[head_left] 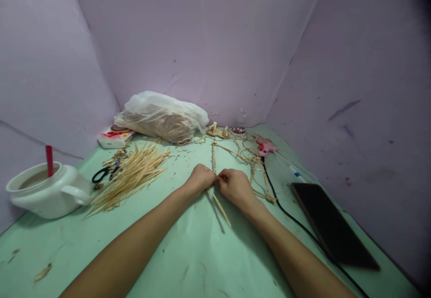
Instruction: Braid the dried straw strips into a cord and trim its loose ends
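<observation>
My left hand point(202, 177) and my right hand point(235, 185) meet over the middle of the green table, both with fingers pinched. Between them they grip a braided straw cord point(213, 156), which runs away from me from the fingertips. Loose straw ends point(221, 209) stick out below my hands toward me. The exact spot where the fingers press the strands is hidden. Left of my left hand lies a pile of dry straw strips point(134, 176). Past my right hand, more braided cord point(240, 154) trails in loops across the table.
At left stand a white pot point(47, 194) with a red stick in it and black-handled scissors point(101, 174). A plastic bag point(161, 116) lies against the back wall. On the right are a pink glue gun point(266, 147), its black cable point(296, 221) and a dark tablet-like slab point(333, 226).
</observation>
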{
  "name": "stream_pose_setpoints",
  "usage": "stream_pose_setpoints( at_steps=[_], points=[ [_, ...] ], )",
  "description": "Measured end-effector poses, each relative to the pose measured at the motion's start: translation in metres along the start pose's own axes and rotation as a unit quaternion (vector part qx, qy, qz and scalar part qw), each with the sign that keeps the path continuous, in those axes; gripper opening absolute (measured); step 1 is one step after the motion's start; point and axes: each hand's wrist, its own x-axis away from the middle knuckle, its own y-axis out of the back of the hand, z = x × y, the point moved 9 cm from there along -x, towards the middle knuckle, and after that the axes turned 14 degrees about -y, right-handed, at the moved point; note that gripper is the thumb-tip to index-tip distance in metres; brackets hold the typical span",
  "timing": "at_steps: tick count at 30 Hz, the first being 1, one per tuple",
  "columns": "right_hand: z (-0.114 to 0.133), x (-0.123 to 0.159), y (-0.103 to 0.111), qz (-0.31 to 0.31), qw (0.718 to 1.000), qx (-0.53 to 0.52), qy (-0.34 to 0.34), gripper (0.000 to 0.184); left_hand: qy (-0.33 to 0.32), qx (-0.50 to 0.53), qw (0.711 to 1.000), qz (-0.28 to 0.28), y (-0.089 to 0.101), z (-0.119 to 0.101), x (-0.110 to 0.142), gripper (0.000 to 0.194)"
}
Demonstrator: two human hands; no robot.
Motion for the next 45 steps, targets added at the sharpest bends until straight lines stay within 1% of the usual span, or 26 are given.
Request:
stream_pose_setpoints(
  at_steps=[2, 4, 8, 10, 12, 13, 15, 17, 18, 19, 20, 21, 22, 24, 25, 26, 28, 30, 33, 36, 38, 40, 43, 45],
  points=[
    [-0.001, 0.003, 0.002, -0.006, 0.999, 0.039, -0.028, 0.019, 0.025, 0.015, 1.000, -0.005, 0.000, 0.000, 0.003, 0.022],
    [0.002, 0.007, 0.001, -0.002, 0.998, 0.048, -0.032, 0.018, 0.052, 0.035, 0.998, -0.002, -0.001, 0.001, 0.006, 0.023],
    [0.015, 0.017, -0.003, -0.017, 0.995, 0.097, 0.011, 0.019, 0.082, 0.081, 0.993, 0.026, -0.002, 0.002, 0.010, 0.025],
    [0.019, 0.021, -0.005, -0.025, 0.991, 0.125, 0.028, 0.021, 0.082, 0.098, 0.991, 0.040, -0.002, 0.001, 0.012, 0.025],
    [0.022, 0.023, -0.008, -0.020, 0.991, 0.131, 0.038, 0.022, 0.075, 0.104, 0.991, 0.048, -0.001, -0.001, 0.013, 0.023],
    [0.023, 0.023, -0.009, -0.009, 0.991, 0.125, 0.046, 0.021, 0.070, 0.105, 0.991, 0.049, -0.001, -0.002, 0.014, 0.020],
    [0.024, 0.022, -0.011, 0.032, 0.993, 0.097, 0.063, 0.019, 0.054, 0.100, 0.992, 0.050, 0.001, -0.005, 0.014, 0.014],
    [0.019, 0.016, -0.007, 0.065, 0.995, 0.037, 0.059, 0.022, 0.040, 0.095, 0.993, 0.053, 0.002, -0.007, 0.014, 0.010],
    [0.014, 0.011, 0.000, 0.063, 0.997, -0.011, 0.042, 0.027, 0.035, 0.092, 0.993, 0.057, 0.002, -0.008, 0.013, 0.008],
    [0.006, 0.004, 0.010, 0.038, 0.997, -0.072, 0.014, 0.032, 0.032, 0.090, 0.994, 0.061, 0.003, -0.008, 0.013, 0.006],
    [-0.003, -0.002, 0.022, 0.002, 0.989, -0.145, -0.019, 0.034, 0.030, 0.088, 0.993, 0.066, 0.004, -0.008, 0.012, 0.004],
    [-0.015, -0.007, 0.029, -0.018, 0.973, -0.224, -0.057, 0.032, 0.029, 0.086, 0.993, 0.073, 0.004, -0.007, 0.011, 0.002],
    [-0.025, -0.013, 0.029, -0.010, 0.948, -0.303, -0.101, 0.028, 0.028, 0.085, 0.993, 0.079, 0.004, -0.006, 0.010, 0.001],
    [-0.039, -0.019, 0.016, 0.042, 0.884, -0.430, -0.178, 0.021, 0.024, 0.084, 0.992, 0.092, 0.004, -0.004, 0.008, 0.002],
    [-0.041, -0.021, 0.010, 0.062, 0.862, -0.462, -0.198, 0.020, 0.023, 0.084, 0.991, 0.097, 0.004, -0.004, 0.007, 0.003],
    [-0.042, -0.023, 0.007, 0.074, 0.847, -0.483, -0.209, 0.020, 0.022, 0.084, 0.991, 0.102, 0.004, -0.003, 0.006, 0.004],
    [-0.043, -0.025, 0.005, 0.076, 0.835, -0.501, -0.215, 0.020, 0.022, 0.085, 0.990, 0.112, 0.004, -0.001, 0.004, 0.007],
    [-0.042, -0.024, 0.002, 0.095, 0.825, -0.510, -0.225, 0.019, 0.022, 0.087, 0.988, 0.122, 0.003, 0.000, 0.004, 0.010],
    [-0.034, -0.017, -0.012, 0.178, 0.814, -0.497, -0.242, 0.016, 0.018, 0.090, 0.987, 0.130, 0.003, -0.002, 0.004, 0.011],
    [-0.021, -0.004, -0.029, 0.249, 0.814, -0.468, -0.238, 0.009, 0.015, 0.087, 0.987, 0.133, 0.002, -0.004, 0.005, 0.006],
    [-0.015, 0.001, -0.038, 0.267, 0.823, -0.446, -0.229, 0.007, 0.012, 0.080, 0.988, 0.135, 0.002, -0.005, 0.005, 0.004],
    [-0.015, 0.001, -0.043, 0.255, 0.842, -0.422, -0.220, 0.009, 0.008, 0.068, 0.988, 0.136, 0.001, -0.007, 0.006, 0.003],
    [-0.021, -0.005, -0.046, 0.206, 0.875, -0.387, -0.208, 0.011, -0.001, 0.034, 0.991, 0.128, 0.003, -0.010, 0.008, 0.001],
    [-0.025, -0.009, -0.046, 0.183, 0.889, -0.369, -0.198, 0.012, -0.006, 0.000, 0.993, 0.118, 0.005, -0.012, 0.008, 0.006]
  ],
)
